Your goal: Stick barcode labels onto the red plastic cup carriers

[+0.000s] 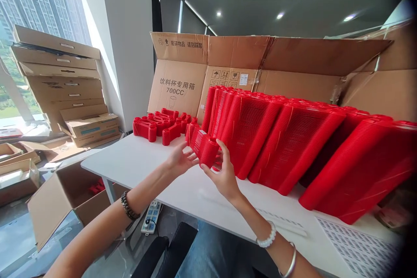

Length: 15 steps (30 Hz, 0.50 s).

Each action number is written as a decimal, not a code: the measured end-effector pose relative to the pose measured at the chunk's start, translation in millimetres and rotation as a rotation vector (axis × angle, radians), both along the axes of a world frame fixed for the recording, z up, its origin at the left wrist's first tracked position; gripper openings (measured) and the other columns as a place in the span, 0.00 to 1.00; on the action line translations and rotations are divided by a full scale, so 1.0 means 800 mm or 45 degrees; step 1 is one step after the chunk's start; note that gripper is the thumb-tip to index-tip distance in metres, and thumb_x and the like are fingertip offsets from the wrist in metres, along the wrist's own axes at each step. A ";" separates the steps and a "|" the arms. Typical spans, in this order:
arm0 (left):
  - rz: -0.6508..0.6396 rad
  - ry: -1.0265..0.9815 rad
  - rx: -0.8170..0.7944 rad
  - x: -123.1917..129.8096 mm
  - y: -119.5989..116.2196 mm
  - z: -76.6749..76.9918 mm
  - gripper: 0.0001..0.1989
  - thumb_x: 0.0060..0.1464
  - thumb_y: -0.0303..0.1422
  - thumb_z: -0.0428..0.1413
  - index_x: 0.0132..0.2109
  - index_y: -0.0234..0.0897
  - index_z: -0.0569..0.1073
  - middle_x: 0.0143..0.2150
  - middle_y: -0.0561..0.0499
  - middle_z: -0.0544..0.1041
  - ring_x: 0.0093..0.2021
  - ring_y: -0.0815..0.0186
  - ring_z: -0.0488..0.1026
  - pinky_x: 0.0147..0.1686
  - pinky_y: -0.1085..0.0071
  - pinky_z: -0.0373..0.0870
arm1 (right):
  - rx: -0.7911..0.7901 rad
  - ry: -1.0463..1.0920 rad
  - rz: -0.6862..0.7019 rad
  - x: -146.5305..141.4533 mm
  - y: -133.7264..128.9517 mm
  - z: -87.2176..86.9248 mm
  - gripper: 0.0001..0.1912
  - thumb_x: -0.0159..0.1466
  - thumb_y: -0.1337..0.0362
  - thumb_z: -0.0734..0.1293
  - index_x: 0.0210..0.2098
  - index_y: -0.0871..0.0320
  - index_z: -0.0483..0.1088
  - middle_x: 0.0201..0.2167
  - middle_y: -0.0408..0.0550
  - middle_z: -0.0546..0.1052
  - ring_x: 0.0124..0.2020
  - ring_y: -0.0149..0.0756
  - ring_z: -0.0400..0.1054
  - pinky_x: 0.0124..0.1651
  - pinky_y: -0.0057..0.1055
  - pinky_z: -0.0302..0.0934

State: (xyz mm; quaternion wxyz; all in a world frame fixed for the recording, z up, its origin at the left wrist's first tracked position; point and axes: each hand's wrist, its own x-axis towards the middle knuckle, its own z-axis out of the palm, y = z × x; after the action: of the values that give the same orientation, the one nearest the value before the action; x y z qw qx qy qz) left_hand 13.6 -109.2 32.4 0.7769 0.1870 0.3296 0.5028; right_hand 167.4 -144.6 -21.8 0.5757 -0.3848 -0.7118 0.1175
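A short stack of red plastic pieces [202,147], with rounded ends and a small white label on top, is held up over the white table between both hands. My right hand [224,173] grips its right end, thumb in front and fingers curled behind. At the lower left side, my left hand [182,159] supports the stack with its fingers against it, partly hidden. Tall ribbed red stacks [249,132] stand close behind and to the right. Left of them lie several low red pieces [145,129], each narrow in the middle with rounded ends.
The white table [137,160] has cardboard panels [177,82] standing along its back. A sheet with repeated printed marks [355,243] lies at the front right. On the floor are an open carton [55,208] and a power strip [151,217]. Flat boxes [65,82] are piled by the window.
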 end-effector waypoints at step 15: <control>-0.082 -0.051 -0.027 0.000 0.095 0.057 0.11 0.64 0.29 0.43 0.35 0.36 0.67 0.31 0.49 0.71 0.28 0.64 0.71 0.38 0.63 0.70 | 0.261 -0.503 -0.347 -0.004 0.068 0.057 0.45 0.59 0.70 0.71 0.69 0.50 0.45 0.63 0.63 0.64 0.54 0.53 0.72 0.39 0.42 0.77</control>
State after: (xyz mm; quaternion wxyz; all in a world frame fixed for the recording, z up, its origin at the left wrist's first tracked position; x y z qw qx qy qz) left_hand 13.5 -33.1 77.8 0.8011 0.1794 0.3131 0.4776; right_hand 163.9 -90.0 23.9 0.4722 -0.4322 -0.7602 -0.1113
